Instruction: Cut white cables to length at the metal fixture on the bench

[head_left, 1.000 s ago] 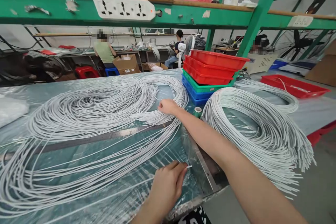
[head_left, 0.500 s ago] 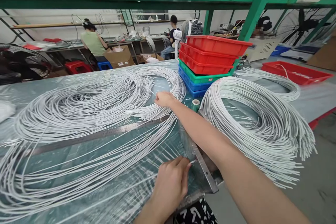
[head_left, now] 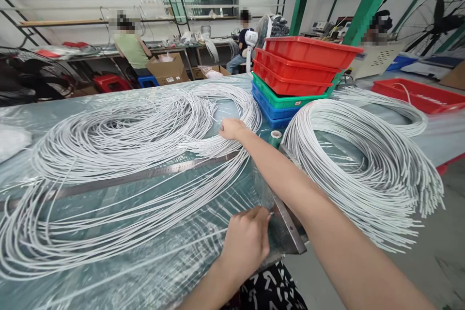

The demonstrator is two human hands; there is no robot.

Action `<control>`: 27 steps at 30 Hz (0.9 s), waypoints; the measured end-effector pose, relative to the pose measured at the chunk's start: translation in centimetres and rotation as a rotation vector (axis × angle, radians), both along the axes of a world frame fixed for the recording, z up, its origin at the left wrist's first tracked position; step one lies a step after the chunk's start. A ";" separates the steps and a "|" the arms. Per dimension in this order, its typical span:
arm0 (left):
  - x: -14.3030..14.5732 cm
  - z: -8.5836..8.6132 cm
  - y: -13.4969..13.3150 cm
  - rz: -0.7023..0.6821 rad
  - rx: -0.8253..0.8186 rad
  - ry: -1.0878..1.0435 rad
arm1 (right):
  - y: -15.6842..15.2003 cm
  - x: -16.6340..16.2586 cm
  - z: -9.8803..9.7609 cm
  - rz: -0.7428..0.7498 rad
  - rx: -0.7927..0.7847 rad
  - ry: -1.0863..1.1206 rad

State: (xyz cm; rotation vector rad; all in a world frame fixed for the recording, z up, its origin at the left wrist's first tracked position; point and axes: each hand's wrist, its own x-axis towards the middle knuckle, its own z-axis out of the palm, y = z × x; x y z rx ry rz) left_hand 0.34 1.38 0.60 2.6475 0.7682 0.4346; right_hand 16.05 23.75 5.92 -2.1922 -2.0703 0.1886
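On the film-covered, grey-green worktop point(head_left: 22, 117), our left hand point(head_left: 249, 237) has its grip clamped on a thin, round, white cable point(head_left: 145, 264) trailing toward eight o'clock; its tip just shows, near a grey metal plate point(head_left: 286, 223) at three o'clock, and we cannot tell whether they touch. At twelve o'clock from that hand, our right hand point(head_left: 232, 128) is over a small ring of white cables point(head_left: 252, 114), its grip drawn together; whether around one of them, we cannot tell. From there we see a big, tangled white cable coil point(head_left: 109, 147) at nine o'clock, a long steel ruler point(head_left: 176, 167) at eight, and stacked red, green and blue plastic trays point(head_left: 294, 76) at two.
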 end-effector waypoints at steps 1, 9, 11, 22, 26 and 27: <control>0.0 0.0 0.0 0.000 -0.017 0.005 | 0.0 0.1 -0.1 0.004 -0.009 -0.005; 0.1 -0.1 0.3 -0.003 -0.062 0.011 | 0.1 0.3 0.1 0.043 -0.085 -0.029; 0.0 -0.1 0.3 -0.004 -0.041 0.019 | 0.1 0.3 0.1 0.041 -0.088 -0.034; 0.1 0.3 0.3 -0.001 -0.039 0.024 | 0.2 0.1 -0.2 0.038 -0.092 -0.050; 0.1 0.3 0.2 -0.001 -0.025 0.028 | 0.2 0.1 -0.2 0.038 -0.087 -0.062; 0.1 0.3 0.2 -0.001 -0.025 0.027 | 0.2 0.1 -0.2 0.036 -0.090 -0.063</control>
